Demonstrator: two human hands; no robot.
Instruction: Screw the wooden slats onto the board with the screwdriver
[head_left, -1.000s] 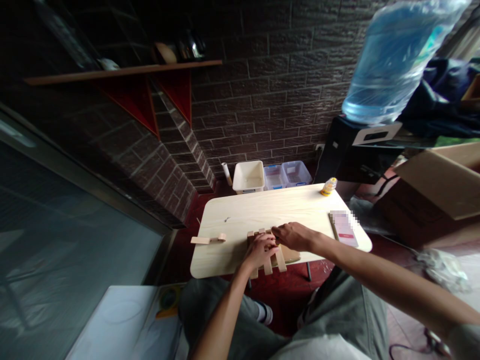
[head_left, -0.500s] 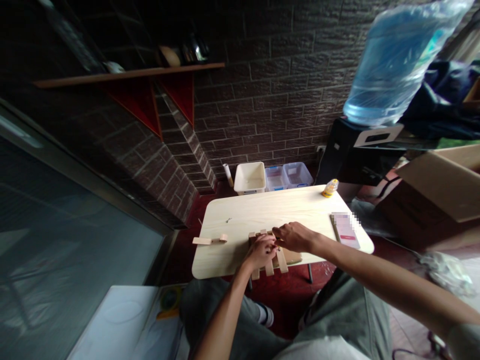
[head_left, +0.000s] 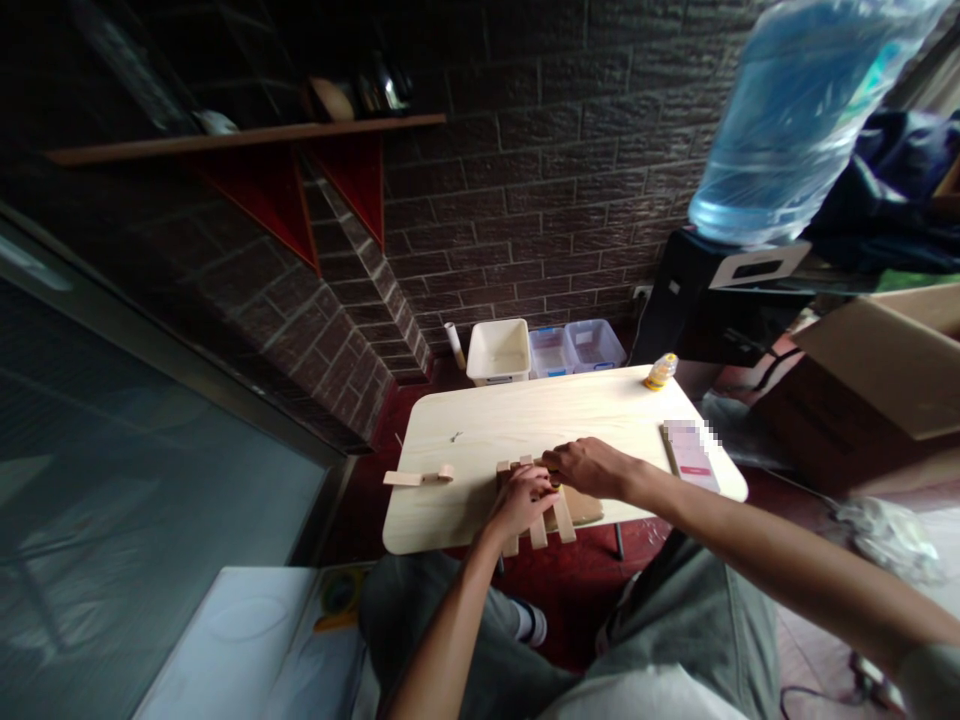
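Curled fingers on the person's right hand bunch close together at the far part of some wooden slats; whether they pinch anything cannot be told, as the fingertips are hidden. Bent over the same slats, the left hand rests just beside the right one, its exact hold also unclear. The slats lie side by side at the near edge of the table, their ends jutting past it, with a brown board next to them. Left of these sits a wooden strip; a phone lies to the right.
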